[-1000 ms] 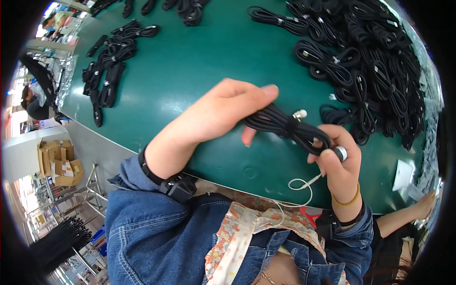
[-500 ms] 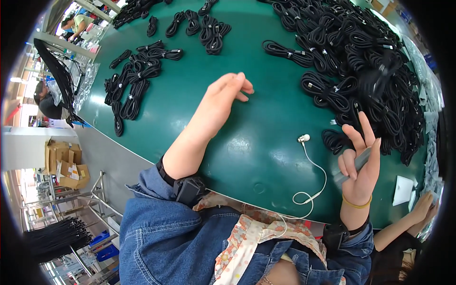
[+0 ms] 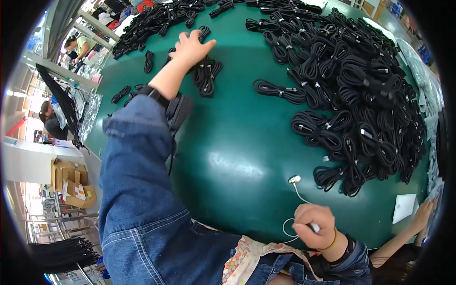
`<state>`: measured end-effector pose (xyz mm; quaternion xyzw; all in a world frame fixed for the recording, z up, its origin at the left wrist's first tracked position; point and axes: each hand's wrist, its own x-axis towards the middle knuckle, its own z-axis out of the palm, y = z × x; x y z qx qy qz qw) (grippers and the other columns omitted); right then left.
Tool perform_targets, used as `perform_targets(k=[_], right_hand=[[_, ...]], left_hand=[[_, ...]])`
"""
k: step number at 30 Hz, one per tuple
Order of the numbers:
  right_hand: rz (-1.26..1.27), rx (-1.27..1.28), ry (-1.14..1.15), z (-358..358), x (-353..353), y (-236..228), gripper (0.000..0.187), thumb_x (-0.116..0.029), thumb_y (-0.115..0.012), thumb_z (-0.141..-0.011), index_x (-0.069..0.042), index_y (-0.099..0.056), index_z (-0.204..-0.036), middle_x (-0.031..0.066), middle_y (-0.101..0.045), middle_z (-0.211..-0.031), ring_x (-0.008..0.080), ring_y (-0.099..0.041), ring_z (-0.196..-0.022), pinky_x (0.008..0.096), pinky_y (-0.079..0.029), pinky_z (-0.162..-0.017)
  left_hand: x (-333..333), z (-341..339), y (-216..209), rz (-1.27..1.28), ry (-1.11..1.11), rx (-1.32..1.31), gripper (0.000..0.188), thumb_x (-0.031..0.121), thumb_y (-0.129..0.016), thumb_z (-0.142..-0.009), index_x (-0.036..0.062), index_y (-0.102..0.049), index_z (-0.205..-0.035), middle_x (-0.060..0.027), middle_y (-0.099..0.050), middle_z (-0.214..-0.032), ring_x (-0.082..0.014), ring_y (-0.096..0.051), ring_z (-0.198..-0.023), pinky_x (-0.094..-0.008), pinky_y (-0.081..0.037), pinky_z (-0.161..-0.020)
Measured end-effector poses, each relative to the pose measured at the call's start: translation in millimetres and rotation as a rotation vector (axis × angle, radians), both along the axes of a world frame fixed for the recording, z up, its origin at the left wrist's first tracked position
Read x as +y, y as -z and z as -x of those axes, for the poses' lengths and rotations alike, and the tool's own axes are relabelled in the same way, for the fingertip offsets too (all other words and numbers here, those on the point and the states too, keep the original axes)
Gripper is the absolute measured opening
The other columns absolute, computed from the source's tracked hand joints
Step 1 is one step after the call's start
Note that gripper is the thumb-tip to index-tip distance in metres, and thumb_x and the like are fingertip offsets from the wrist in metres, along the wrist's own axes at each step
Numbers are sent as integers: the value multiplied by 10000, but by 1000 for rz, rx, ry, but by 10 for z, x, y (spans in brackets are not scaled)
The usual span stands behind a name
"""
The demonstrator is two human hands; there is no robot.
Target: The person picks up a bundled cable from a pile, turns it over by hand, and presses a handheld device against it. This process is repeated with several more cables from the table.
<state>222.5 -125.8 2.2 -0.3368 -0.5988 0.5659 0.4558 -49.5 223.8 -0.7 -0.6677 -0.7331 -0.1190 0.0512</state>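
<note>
My left hand (image 3: 190, 50) reaches far out over the green table, fingers spread and empty, above several coiled black cables. One cable bundle (image 3: 207, 78) lies just beside its wrist; others are partly hidden under the hand and forearm. Close to the table's near edge, my right hand (image 3: 316, 223) is curled into a fist around a small grey bar-like piece (image 3: 314, 227), of which only a pale end shows. A white earphone (image 3: 294, 179) lies on the table beyond that fist, its thin cord running back under the hand.
A large heap of coiled black cables (image 3: 351, 85) covers the right side. More coils (image 3: 166, 19) line the far left edge. At the right are a white packet (image 3: 404, 208) and another person's hands (image 3: 422, 216). Cardboard boxes (image 3: 73, 185) stand on the floor at left.
My left hand has stretched forward and left, its fingers opening wide. My right hand has drawn back toward me from beside the heap and closed. A blurred cable bundle has come down onto the heap.
</note>
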Motion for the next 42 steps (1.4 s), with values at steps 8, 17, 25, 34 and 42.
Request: perform_targets(k=[8, 17, 25, 34, 42], right_hand=[[-20, -201, -84, 58, 81, 6, 78, 34, -563, -674, 3, -500, -641, 76, -514, -580, 148, -482, -487, 244, -366, -443], [-54, -169, -38, 135, -54, -5, 116, 20, -576, -677, -12, -482, -616, 81, -477, -548, 187, -453, -459, 275, -339, -418], [-375, -216, 35, 52, -72, 46, 81, -11, -546, -701, 12, -508, -768, 80, -516, -617, 130, -468, -512, 226, -355, -456], [-137, 29, 250, 0, -36, -20, 522, 63, -597, -652, 4, -370, -1118, 87, -491, -906, 64, -493, -663, 162, -374, -529], [-167, 137, 434, -132, -102, 90, 567, 58, -615, -628, 11, -347, -1126, 128, -478, -981, 159, -526, -839, 253, -432, -758]], left_hand=[[575, 343, 398, 247, 198, -69, 602, 512, -487, -709, 236, -337, -1222, -139, -409, -1174, -337, -323, -1133, -545, -201, -905], [-1335, 64, 133, 225, 475, -57, 411, 251, -560, -723, 110, -427, -1085, -133, -468, -1084, -275, -381, -1098, -599, -204, -860], [-2155, -232, -345, -223, 853, -273, 327, 55, -583, -651, 67, -507, -968, -102, -544, -924, -254, -527, -860, -372, -398, -772], [-2834, -808, -238, 118, 1254, -785, 544, -22, -609, -579, 9, -416, -1088, -145, -543, -950, -208, -554, -829, -285, -449, -727], [-2780, -833, -49, 135, 1135, -1507, 586, -41, -618, -600, 21, -368, -1126, -190, -433, -1088, -200, -518, -889, -283, -441, -770]])
